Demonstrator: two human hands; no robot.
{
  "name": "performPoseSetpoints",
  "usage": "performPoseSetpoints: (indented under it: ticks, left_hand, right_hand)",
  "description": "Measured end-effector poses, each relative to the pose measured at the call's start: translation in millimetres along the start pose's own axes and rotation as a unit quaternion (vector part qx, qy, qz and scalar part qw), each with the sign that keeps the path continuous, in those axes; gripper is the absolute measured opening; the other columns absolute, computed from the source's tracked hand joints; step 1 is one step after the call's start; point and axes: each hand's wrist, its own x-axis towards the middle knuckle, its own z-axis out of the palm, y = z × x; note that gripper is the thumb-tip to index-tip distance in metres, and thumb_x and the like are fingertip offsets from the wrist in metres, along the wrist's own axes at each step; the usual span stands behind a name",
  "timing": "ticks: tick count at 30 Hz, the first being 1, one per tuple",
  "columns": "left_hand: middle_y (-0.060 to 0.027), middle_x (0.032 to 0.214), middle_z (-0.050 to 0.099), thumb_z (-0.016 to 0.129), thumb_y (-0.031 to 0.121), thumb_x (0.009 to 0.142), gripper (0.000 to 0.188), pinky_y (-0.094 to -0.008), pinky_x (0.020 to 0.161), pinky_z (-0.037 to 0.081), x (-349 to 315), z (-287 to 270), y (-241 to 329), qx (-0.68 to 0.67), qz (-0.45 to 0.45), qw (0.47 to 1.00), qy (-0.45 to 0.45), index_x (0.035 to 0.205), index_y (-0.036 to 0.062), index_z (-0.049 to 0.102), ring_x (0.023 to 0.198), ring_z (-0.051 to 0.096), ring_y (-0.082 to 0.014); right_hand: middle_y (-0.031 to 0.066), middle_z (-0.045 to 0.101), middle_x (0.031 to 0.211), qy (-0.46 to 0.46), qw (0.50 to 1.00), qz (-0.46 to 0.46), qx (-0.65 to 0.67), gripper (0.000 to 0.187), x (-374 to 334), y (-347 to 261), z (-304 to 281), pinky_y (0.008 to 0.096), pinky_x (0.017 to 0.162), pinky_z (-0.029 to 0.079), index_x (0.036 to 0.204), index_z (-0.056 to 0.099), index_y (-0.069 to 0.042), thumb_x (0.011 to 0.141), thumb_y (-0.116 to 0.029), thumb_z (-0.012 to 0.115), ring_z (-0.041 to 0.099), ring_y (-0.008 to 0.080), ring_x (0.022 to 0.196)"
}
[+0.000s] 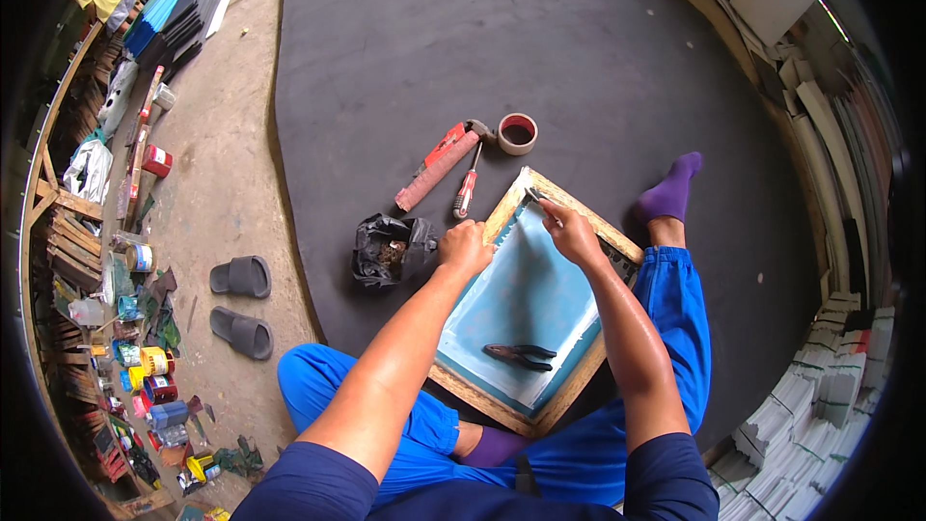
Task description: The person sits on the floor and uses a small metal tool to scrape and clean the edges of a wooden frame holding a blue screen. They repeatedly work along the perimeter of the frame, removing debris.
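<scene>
A wooden screen frame (571, 396) with light blue mesh lies tilted across my lap and the black mat. My left hand (466, 248) is closed round its left rail near the far corner. Close to that far corner, my right hand (571, 234) grips a small dark-tipped hand tool (533, 195), its tip at the inner edge of the wood. My fingers hide most of this tool, so its exact kind does not show. Pliers (521, 357) with dark handles rest on the mesh toward the near end.
Beyond the frame lie a roll of tape (517, 134), a hammer (477, 130), a red rod-like tool (437, 172) and a screwdriver (467, 191). A black plastic bag (391, 251) sits left. Sandals (241, 277) and paint cans (156, 361) stand farther left; stacked sheets (810, 405) line the right.
</scene>
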Motion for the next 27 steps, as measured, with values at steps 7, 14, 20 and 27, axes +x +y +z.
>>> performPoseSetpoints:
  ticks: [7, 14, 20, 27]
  left_hand:
    - [-0.0118, 0.11, 0.069, 0.08, 0.036, 0.084, 0.038, -0.0463, 0.089, 0.057, -1.9, -5.3, 3.3, -0.004, -0.002, 1.0, -0.002, 0.106, 0.0066, 0.07, 0.105, 0.07, -0.0344]
    - [-0.0124, 0.11, 0.069, 0.08, 0.035, 0.084, 0.038, -0.0463, 0.09, 0.057, -2.7, -5.6, 4.2, 0.002, -0.001, 1.0, -0.003, 0.106, 0.0061, 0.07, 0.105, 0.07, -0.0344]
    - [-0.0129, 0.112, 0.07, 0.08, 0.036, 0.084, 0.039, -0.046, 0.09, 0.057, 1.0, -4.6, 8.8, 0.014, -0.012, 1.0, -0.018, 0.108, 0.0058, 0.071, 0.107, 0.07, -0.0342]
    - [-0.0135, 0.112, 0.071, 0.08, 0.037, 0.084, 0.04, -0.0461, 0.088, 0.058, 5.1, -5.4, 13.7, 0.035, 0.003, 0.999, -0.015, 0.108, 0.0057, 0.071, 0.105, 0.071, -0.0338]
  right_hand:
    - [0.0186, 0.075, 0.102, 0.05, 0.989, -0.005, -0.139, 0.034, -12.7, -22.5, 0.2, 0.0482, 0.086, 0.054, 0.132, 0.069, -0.023, 0.1, -0.027, 0.061, 0.07, 0.0392, 0.097]
    - [0.019, 0.075, 0.098, 0.03, 0.963, 0.0, -0.269, 0.045, -16.0, -56.2, 1.0, 0.0493, 0.081, 0.057, 0.135, 0.067, -0.024, 0.094, -0.013, 0.053, 0.073, 0.0369, 0.09]
    - [0.0222, 0.074, 0.094, 0.042, 0.993, -0.001, -0.113, 0.047, -1.6, -27.9, 6.8, 0.0514, 0.077, 0.058, 0.137, 0.066, -0.024, 0.094, -0.015, 0.051, 0.073, 0.0386, 0.087]
    - [0.0261, 0.073, 0.107, 0.064, 0.997, -0.046, -0.017, 0.048, 7.0, 18.2, 27.7, 0.0495, 0.089, 0.056, 0.139, 0.064, -0.023, 0.094, -0.015, 0.05, 0.07, 0.0415, 0.103]
